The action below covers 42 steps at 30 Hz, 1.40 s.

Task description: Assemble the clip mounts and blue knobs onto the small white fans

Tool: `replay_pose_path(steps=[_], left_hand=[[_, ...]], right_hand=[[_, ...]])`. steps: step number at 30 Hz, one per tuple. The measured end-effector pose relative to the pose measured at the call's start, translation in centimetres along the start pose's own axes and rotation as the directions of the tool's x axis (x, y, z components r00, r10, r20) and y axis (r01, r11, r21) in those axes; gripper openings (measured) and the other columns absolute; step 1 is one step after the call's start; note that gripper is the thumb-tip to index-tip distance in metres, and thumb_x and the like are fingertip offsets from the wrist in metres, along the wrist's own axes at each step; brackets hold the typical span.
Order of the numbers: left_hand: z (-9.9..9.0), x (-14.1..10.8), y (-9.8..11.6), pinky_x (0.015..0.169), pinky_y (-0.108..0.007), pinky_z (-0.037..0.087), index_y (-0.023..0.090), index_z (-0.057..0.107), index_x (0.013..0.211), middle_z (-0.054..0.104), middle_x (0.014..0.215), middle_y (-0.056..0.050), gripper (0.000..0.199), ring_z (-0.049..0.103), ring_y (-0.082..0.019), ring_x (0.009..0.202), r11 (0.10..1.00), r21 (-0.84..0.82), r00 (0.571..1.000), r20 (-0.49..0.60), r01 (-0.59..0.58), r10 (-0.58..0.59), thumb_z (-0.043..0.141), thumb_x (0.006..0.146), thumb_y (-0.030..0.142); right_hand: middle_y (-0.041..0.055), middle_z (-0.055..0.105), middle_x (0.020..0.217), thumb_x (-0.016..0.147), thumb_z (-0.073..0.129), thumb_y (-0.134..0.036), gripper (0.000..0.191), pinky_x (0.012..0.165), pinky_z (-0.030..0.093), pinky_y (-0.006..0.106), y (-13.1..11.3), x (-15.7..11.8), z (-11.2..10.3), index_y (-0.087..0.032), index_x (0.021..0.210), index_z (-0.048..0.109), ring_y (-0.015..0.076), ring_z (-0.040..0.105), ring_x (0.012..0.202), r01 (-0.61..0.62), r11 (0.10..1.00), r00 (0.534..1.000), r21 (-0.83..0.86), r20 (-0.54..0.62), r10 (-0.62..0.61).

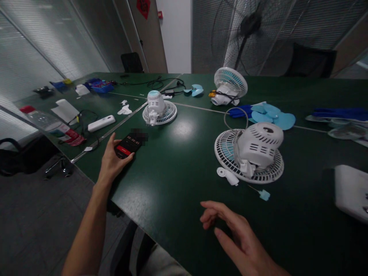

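My left hand [115, 158] grips a black phone [129, 145] by its sides, low over the table's left part; its screen shows a running time and a red button. My right hand [230, 230] is empty near the front edge, its fingers loosely curled and the thumb apart. Beyond it a large white fan head [258, 147] lies face down on its grille. Beside that fan are a small white plastic part [228, 176] and a light-blue piece with a thin pin [263, 194]. A smaller white fan [155, 105] lies face down past the phone.
Another fan [228, 86] rests at the back, near blue fan blades [273, 115] and a small blue propeller [194, 90]. A white base [351, 191] sits at the right edge. Leftward lie a bottle [54, 128], a white power strip [101, 123] and a blue tray [102, 87].
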<state>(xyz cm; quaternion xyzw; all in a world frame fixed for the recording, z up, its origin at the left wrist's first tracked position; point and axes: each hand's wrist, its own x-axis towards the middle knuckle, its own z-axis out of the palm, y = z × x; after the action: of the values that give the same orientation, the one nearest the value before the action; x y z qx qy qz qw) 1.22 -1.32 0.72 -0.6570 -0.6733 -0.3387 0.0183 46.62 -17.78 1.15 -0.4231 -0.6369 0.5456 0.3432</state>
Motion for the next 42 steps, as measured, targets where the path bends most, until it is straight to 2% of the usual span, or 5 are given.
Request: replay_pose_path(steps=[20, 26, 32, 38, 42], left_hand=[[-3.4, 0.9, -7.1, 0.102, -0.084, 0.037, 0.022, 0.024, 0.161, 0.065, 0.137, -0.016, 0.115, 0.053, -0.057, 0.132, 0.909, 0.162, 0.923, -0.038, 0.383, -0.382, 0.088, 0.069, 0.05], [0.8, -1.2, 9.3, 0.114, -0.059, 0.044, 0.023, 0.035, 0.157, 0.054, 0.151, -0.014, 0.074, 0.053, -0.037, 0.138, 0.973, -0.09, 0.971, 0.101, -0.21, 0.219, 0.067, 0.093, 0.04], [8.2, -5.2, 26.4, 0.103, -0.049, 0.051, 0.019, 0.047, 0.149, 0.061, 0.14, -0.016, 0.058, 0.061, -0.03, 0.122, 0.666, -0.462, 0.512, 0.427, -0.585, 0.746, 0.059, 0.101, 0.049], [12.0, -4.5, 28.1, 0.095, -0.043, 0.053, 0.015, 0.061, 0.122, 0.065, 0.122, -0.013, 0.034, 0.062, -0.028, 0.112, 0.568, -0.615, 0.447, 0.36, -0.546, 0.819, 0.056, 0.105, 0.044], [10.4, -5.1, 27.7, 0.093, -0.035, 0.055, 0.02, 0.062, 0.126, 0.06, 0.125, -0.01, 0.029, 0.063, -0.021, 0.109, 0.541, -0.823, 0.574, 0.362, -0.173, 0.734, 0.067, 0.101, 0.033]], right_hand=[[0.0023, 0.076, 0.096, 0.101, 0.055, -0.025, 0.023, 0.073, 0.06, 0.029, -5.3, 0.8, -5.7, -0.03, 0.116, 0.071, 0.0179, 0.074, 0.082, 0.116, 0.883, 0.901, -0.456, -0.325, -0.286], [0.0076, 0.077, 0.1, 0.097, 0.053, -0.039, 0.029, 0.061, 0.057, 0.035, -5.0, -0.5, -11.1, -0.027, 0.117, 0.071, 0.0235, 0.072, 0.075, 0.016, 0.473, 0.925, -0.881, -0.167, -0.342], [0.0133, 0.072, 0.09, 0.1, 0.045, -0.031, 0.031, 0.057, 0.051, 0.039, 0.4, -0.3, -9.9, -0.016, 0.114, 0.067, 0.0275, 0.067, 0.071, -0.192, 0.127, 0.932, -0.973, -0.222, -0.287], [0.0075, 0.07, 0.101, 0.101, 0.053, -0.031, 0.015, 0.07, 0.054, 0.036, 3.0, 0.1, -9.9, -0.022, 0.107, 0.064, 0.0233, 0.068, 0.082, -0.098, 0.418, 0.891, -0.903, -0.267, -0.368], [0.0058, 0.069, 0.103, 0.098, 0.061, -0.03, 0.016, 0.077, 0.055, 0.036, 2.5, -0.5, -10.4, -0.023, 0.112, 0.064, 0.0215, 0.068, 0.083, -0.069, 0.533, 0.763, -0.844, -0.389, -0.517]])
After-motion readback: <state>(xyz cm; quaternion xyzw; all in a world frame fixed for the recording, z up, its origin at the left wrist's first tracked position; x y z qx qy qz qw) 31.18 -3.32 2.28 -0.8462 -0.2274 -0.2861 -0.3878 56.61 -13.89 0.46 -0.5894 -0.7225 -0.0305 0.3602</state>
